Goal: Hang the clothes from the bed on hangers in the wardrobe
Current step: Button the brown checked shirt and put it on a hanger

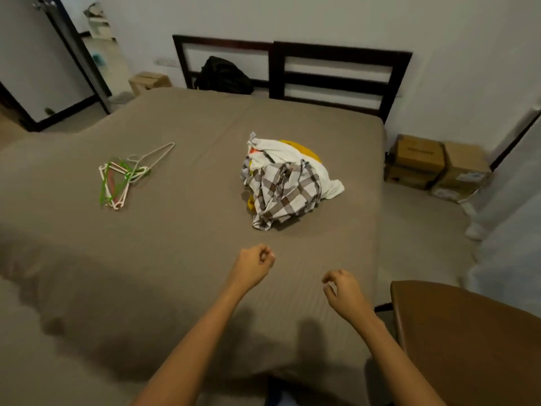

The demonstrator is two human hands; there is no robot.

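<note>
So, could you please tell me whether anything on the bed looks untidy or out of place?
The clothes lie crumpled in one heap on the bed, and the hangers sit tangled in a pile to their left. Nothing looks damaged or spilled.

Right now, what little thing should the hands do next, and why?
Probably reach the right hand forward to the pile and pick up the checked shirt on top. Neither it nor the left hand holds anything, the pile lies just ahead of them on the bed, and the hangers lie apart, farther left.
</note>
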